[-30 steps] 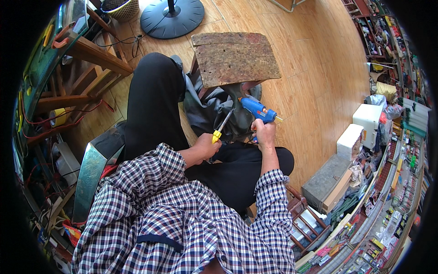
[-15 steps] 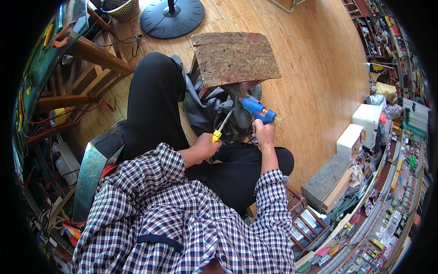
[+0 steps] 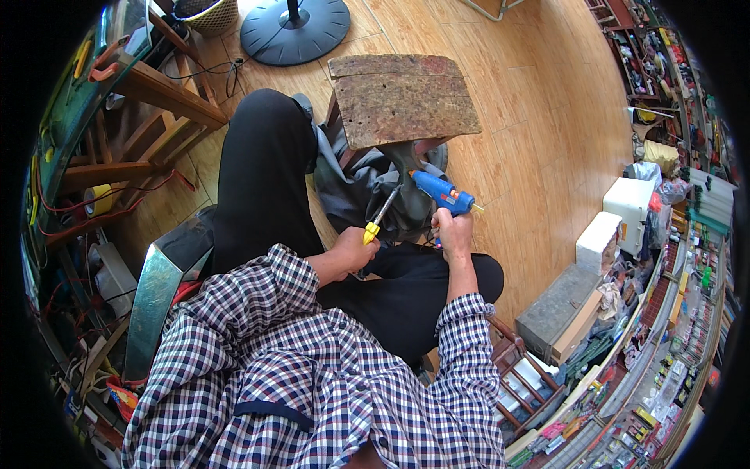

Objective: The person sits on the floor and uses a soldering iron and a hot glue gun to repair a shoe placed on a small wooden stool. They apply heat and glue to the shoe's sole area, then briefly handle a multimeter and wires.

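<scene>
A blue glue gun (image 3: 439, 190) is in the air over the person's lap, just below the near edge of a worn wooden stool (image 3: 406, 102), its nozzle pointing up and to the left. A pale glue stick (image 3: 479, 209) pokes out of its back end. The right hand (image 3: 453, 233) has its grip closed around the gun's handle. The left hand (image 3: 353, 254) keeps a closed grip on a yellow tool (image 3: 371, 232) with a thin metal shaft, whose tip is near the nozzle; whether they touch, I cannot tell.

Behind the tools, dark grey cloth (image 3: 344, 191) lies bunched under the stool. The person's black trousers (image 3: 266, 172) show on both sides, one knee raised. Farther out, a round black base (image 3: 294, 33) stands on the wood-look floor (image 3: 539, 156), with a basket (image 3: 209, 17) beside it. To the right are a white foam box (image 3: 598, 244), a grey box (image 3: 558, 309) and crowded shelves (image 3: 687, 344).
</scene>
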The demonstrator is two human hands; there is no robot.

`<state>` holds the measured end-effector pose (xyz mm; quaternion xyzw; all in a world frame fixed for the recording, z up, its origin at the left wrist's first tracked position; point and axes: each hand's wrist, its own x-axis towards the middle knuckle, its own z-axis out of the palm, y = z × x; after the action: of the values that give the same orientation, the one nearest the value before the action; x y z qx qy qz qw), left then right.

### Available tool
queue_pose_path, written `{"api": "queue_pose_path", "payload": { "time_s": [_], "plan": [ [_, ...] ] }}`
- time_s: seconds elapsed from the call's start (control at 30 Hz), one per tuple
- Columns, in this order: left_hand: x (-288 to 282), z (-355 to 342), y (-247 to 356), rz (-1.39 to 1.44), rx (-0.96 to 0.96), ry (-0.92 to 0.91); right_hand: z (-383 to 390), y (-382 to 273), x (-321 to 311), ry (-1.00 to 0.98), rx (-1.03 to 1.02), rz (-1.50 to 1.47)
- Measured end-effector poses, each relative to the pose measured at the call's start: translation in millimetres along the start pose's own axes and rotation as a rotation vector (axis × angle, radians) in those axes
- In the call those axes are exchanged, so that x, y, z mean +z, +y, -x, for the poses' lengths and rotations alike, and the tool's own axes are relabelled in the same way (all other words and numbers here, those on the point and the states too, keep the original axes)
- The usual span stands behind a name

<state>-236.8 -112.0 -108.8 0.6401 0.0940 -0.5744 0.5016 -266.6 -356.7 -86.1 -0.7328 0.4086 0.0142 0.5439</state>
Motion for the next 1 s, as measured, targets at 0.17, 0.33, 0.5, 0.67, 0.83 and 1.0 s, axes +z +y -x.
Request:
{"api": "queue_pose_path", "payload": {
  "time_s": [0.17, 0.33, 0.5, 0.67, 0.83, 1.0],
  "plan": [
    [-1, 2, 2, 0.008, -0.006, -0.004, 0, 2, 0, 0.002, -0.015, 0.009],
    [-1, 3, 2, 0.025, -0.012, -0.014, -5, 13, -3, 0.007, -0.038, 0.001],
    [-1, 1, -1, 0.039, -0.004, -0.019, -2, 10, -3, 0.015, -0.038, -0.017],
    [0, 3, 2, 0.019, -0.011, 0.0, 1, 7, -4, 0.017, -0.034, -0.007],
    [-1, 1, 0, 0.011, -0.004, 0.0, 2, 7, -5, 0.037, -0.006, -0.028],
    [1, 0, 0, 0.0, -0.003, -0.009, 1, 14, -11, 0.02, -0.002, -0.005]
  ]
}}
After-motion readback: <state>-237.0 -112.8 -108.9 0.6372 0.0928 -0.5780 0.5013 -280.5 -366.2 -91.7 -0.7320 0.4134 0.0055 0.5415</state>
